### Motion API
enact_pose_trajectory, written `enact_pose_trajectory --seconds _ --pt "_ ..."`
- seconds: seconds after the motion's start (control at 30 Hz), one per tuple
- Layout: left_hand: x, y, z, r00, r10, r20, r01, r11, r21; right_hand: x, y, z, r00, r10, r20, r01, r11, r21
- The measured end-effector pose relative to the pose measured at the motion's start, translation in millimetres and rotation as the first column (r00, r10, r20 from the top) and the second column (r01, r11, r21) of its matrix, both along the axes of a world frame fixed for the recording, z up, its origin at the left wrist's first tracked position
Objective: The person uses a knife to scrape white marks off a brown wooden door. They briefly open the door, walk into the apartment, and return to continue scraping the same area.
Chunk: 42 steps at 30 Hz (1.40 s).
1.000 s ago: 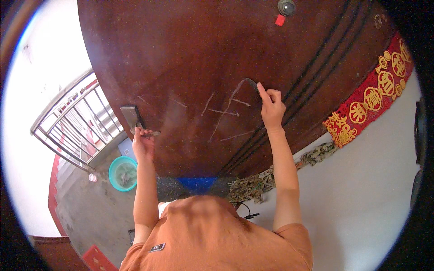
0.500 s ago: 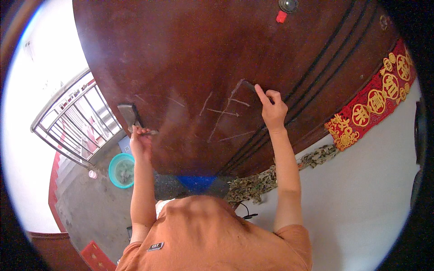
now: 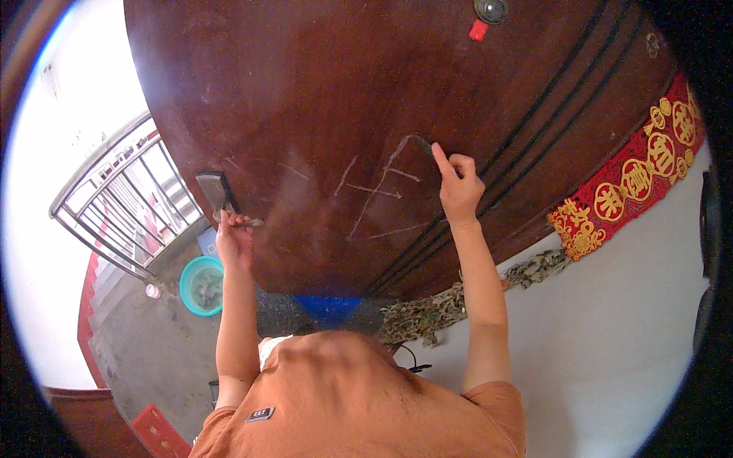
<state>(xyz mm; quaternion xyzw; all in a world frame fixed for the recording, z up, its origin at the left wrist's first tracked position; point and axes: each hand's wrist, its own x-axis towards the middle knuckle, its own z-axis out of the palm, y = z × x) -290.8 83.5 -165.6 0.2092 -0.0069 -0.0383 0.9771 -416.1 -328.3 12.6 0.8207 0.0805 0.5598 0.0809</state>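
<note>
Against half a second ago, only little differs: the left hand (image 3: 236, 234) and the handle (image 3: 212, 187) sit slightly further to the 9 o'clock side of the view, the red band (image 3: 628, 169) a bit lower. The right hand (image 3: 461, 189) is almost in the same place, and the lines (image 3: 384, 169) show the same pattern.

The tool (image 3: 425, 144), short and dark, sticks out from the right hand toward 10 o'clock. Its tip is at the upper end of a pale line; whether it touches the door (image 3: 328, 84), I cannot tell. The handle's plate is at 11 o'clock from the left hand, and its lever points out toward 3 o'clock.

The right hand is clamped on the tool, with the index finger stretched along it and the other fingers curled. The left fingers are bent around the lever.

Nearest is the orange shirt (image 3: 359, 404), at 6 o'clock. Dry leaves (image 3: 416, 322) lie at 7 o'clock from the right hand. The turquoise basin (image 3: 185, 285) stands on the floor (image 3: 156, 343), at 7 o'clock from the left hand; farther, between 9 and 10, is the metal railing (image 3: 95, 172).
</note>
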Motion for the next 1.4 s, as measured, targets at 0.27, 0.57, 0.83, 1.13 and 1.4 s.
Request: enact_pose_trajectory --seconds 0.27,0.57,0.83,1.13,1.4 --pt "3.8 -0.7 -7.5 0.999 0.013 0.051 -0.011 0.999 -0.048 3.9 0.0 0.3 0.999 0.022 0.031 -0.023 0.999 0.032" --pt "1.0 0.3 -4.6 0.999 0.029 0.028 -0.029 1.000 -0.007 0.2 1.8 4.9 1.000 0.024 -0.017 -0.024 1.000 -0.004" --pt "-5.4 -1.0 5.1 0.999 0.039 -0.018 -0.039 0.999 -0.002 -4.1 5.1 11.5 0.997 0.016 -0.077 -0.023 0.995 -0.092" --pt "-6.7 0.4 7.0 1.000 0.008 -0.016 -0.008 1.000 -0.011 -7.7 2.4 14.6 0.993 0.055 -0.102 -0.065 0.993 -0.102" --pt "-3.4 3.8 1.8 0.999 -0.014 -0.030 0.013 0.999 -0.033 -10.8 2.7 6.7 0.982 0.019 -0.185 -0.045 0.990 -0.136"
